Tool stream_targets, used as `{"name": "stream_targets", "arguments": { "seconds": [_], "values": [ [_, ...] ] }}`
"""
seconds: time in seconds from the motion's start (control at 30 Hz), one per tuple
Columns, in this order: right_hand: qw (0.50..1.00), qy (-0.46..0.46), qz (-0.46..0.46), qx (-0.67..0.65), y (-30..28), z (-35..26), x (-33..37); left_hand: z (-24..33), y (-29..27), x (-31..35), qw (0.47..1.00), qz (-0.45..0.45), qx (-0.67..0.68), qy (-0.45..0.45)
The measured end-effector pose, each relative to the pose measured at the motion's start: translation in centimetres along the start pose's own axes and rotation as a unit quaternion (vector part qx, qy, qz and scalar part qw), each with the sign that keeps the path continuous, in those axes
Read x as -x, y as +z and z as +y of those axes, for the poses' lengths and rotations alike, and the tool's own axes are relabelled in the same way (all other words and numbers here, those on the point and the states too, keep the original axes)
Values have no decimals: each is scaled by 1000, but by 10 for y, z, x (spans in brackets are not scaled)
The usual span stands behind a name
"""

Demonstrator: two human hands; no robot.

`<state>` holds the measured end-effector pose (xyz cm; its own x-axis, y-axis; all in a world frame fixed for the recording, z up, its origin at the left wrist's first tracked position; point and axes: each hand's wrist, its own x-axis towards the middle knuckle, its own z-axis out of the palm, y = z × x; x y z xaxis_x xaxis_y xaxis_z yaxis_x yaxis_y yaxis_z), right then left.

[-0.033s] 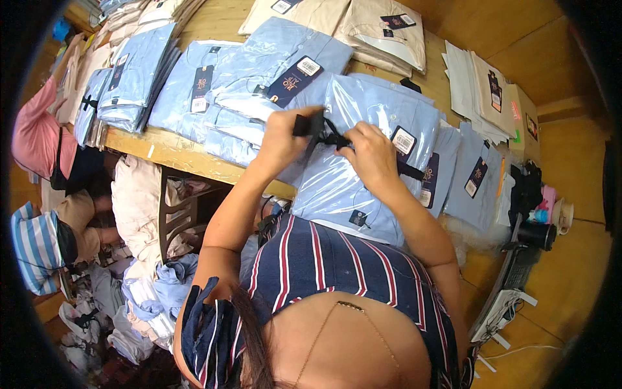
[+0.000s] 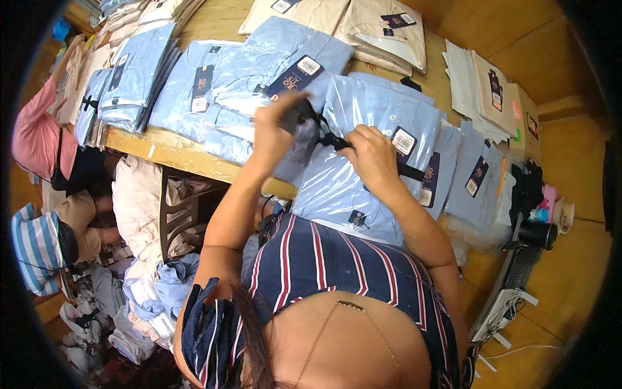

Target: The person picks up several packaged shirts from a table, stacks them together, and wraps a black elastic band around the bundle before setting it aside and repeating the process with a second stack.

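In front of me lies a stack of folded light-blue shirts (image 2: 346,188) in clear plastic, with dark tags on it. A black cloth strip (image 2: 332,140) runs across the stack and has a knot or loop at its middle. My right hand (image 2: 372,159) presses on the stack, fingers closed on the strip beside the knot. My left hand (image 2: 275,133) is raised just left of the knot, next to a dark, smeared length of the strip. Motion blurs its fingers, so I cannot make out whether they grip it.
More bagged blue shirts (image 2: 288,58) lie left of the stack on the wooden table (image 2: 172,148). Beige shirts (image 2: 379,39) sit at the back. A black cup (image 2: 536,235) stands at the right. Loose clothes (image 2: 139,305) and a plastic chair (image 2: 178,217) are below left, near another person (image 2: 45,129).
My left hand has opened out somewhat and shifted slightly left and up, and the strip near it has swung and blurred. My right hand stays in place on the strip.
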<state>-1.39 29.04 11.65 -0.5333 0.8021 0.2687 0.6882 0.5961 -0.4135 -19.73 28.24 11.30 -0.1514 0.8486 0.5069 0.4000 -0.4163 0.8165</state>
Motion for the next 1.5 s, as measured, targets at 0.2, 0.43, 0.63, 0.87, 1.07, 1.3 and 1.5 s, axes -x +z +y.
{"name": "stream_targets", "arguments": {
  "seconds": [0.2, 0.43, 0.63, 0.87, 1.07, 1.3, 1.5],
  "values": [
    [1000, -6, -12, -1, -1, 0, 3, -7, -37, -39, 974, 52, 129, -177],
    [855, 218, 10, -470, -74, 45, 32, -29, -50, -19, 960, 85, 15, -268],
    [845, 350, 403, 29, -135, 139, 150, -12, -70, 9, 880, 138, -412, -192],
    [914, 373, 109, -121, -48, 40, 99, 32, 13, 61, 946, -214, -232, -77],
    [928, 281, 163, -181, -51, 28, 98, 33, 26, 64, 944, -226, -232, -59],
    [844, 279, 179, -422, -58, 3, 89, 37, 30, 66, 945, -223, -222, -90],
    [823, 365, 229, -370, -142, 26, 118, 45, 28, 58, 954, -229, -156, -118]
  ]
}}
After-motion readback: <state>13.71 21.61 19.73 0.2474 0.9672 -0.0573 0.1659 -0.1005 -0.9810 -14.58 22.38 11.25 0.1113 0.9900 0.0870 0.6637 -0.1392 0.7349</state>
